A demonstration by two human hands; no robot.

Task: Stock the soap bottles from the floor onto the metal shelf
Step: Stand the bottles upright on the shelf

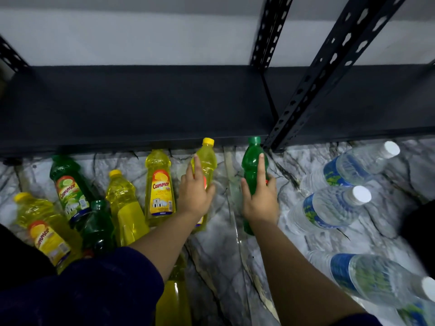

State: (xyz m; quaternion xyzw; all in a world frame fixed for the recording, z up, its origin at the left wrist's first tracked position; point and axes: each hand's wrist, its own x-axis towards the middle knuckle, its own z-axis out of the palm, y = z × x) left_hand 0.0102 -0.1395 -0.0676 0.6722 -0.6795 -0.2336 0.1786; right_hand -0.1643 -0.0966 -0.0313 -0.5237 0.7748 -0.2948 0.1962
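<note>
My left hand (195, 192) grips a yellow soap bottle (207, 161) with a yellow cap, index finger stretched along its side. My right hand (260, 196) grips a green soap bottle (251, 161) with a green cap in the same way. Both bottles are just in front of the black metal shelf (141, 102), whose board is bare. On the floor to the left lie several more soap bottles: a yellow one with a Cammer label (159, 187), a green labelled one (68, 184), and another yellow one (124, 205).
Three clear water bottles with white caps (334, 205) lie on the marble floor (221, 267) at the right. A perforated black shelf post (324, 74) rises just right of the green bottle. A further yellow bottle (174, 292) lies under my left forearm.
</note>
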